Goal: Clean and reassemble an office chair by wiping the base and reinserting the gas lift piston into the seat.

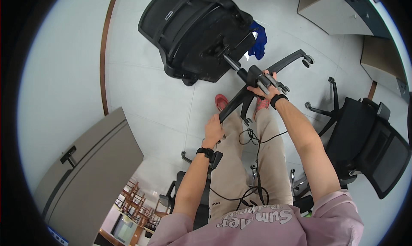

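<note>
A black office chair [201, 42] lies tipped on the floor ahead of me, its seat underside and gas lift facing my way. Its star base [233, 105] points toward me, with casters on the leg ends. My left hand [213, 131] is closed round the end of one leg; the caster there is mostly hidden by the fingers. Near the hub, my right hand [268, 88] grips the base, thumb on one side and fingers on the other, beside a grey-and-black caster [262, 83]. Part of that grip is covered by the caster.
A blue cloth [259, 40] lies behind the chair. Another black office chair [360, 138] stands at my right. Black cables [257, 160] hang over my legs. At left is a grey panel [92, 168]; cabinets [339, 14] stand far right. My red shoes [221, 101] are close to the base.
</note>
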Available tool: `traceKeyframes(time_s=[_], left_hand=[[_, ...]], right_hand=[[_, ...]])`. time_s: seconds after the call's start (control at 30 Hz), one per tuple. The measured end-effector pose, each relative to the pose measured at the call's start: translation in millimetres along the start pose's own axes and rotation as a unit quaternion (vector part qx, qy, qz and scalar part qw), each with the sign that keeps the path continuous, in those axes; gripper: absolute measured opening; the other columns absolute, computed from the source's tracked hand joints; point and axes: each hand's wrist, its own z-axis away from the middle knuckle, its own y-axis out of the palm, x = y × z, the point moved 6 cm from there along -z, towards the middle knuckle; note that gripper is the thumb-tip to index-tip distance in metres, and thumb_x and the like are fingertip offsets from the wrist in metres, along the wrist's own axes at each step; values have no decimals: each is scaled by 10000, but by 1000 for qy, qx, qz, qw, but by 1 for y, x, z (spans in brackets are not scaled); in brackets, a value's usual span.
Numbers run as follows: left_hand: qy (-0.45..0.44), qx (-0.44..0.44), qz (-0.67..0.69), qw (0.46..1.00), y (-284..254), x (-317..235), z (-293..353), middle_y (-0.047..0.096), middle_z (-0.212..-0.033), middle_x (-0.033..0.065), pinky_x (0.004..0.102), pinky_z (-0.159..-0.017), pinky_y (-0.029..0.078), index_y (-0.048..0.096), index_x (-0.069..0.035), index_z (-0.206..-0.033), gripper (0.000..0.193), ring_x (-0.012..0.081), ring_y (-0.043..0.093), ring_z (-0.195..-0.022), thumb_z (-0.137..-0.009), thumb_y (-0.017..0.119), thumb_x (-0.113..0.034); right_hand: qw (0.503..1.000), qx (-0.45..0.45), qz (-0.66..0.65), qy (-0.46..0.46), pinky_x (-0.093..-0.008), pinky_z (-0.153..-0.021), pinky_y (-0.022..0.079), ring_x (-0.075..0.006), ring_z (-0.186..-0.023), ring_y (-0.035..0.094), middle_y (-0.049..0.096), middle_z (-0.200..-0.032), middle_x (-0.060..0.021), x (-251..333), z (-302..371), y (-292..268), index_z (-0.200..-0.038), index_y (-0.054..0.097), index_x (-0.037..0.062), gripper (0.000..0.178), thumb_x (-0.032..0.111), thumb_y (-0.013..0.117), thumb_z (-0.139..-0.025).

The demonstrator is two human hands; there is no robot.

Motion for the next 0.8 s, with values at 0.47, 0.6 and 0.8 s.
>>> traceKeyframes(time_s=[0.47,0.6,0.8], left_hand=[[-70,2,-53,996,1,12,4,608,-1236,240,541,-955,501,458,-30,-1385,730,450,605,-1160,-877,775,-447],[-87,37,-23,995,10,6,-3,596,-1267,207,586,-962,465,479,-46,-1350,631,414,598,-1184,-921,732,-433],[-117,-13,-27,993,14,11,11,632,-1166,187,585,-922,463,541,-35,-1252,494,406,619,-1127,-992,635,-444]], right_hand=[[971,-20,-239,16,-505,-1011,532,-382,-1140,690,528,-1496,-198,2,-19,33,-1231,722,136,443,368,662,-858],[983,-59,-172,-40,-458,-914,583,-395,-1029,724,633,-1335,-279,-20,-29,48,-1373,588,6,722,480,690,-837],[981,-27,-190,-25,-465,-860,585,-400,-992,727,623,-1297,-341,0,-9,30,-1358,602,84,618,322,714,-799]])
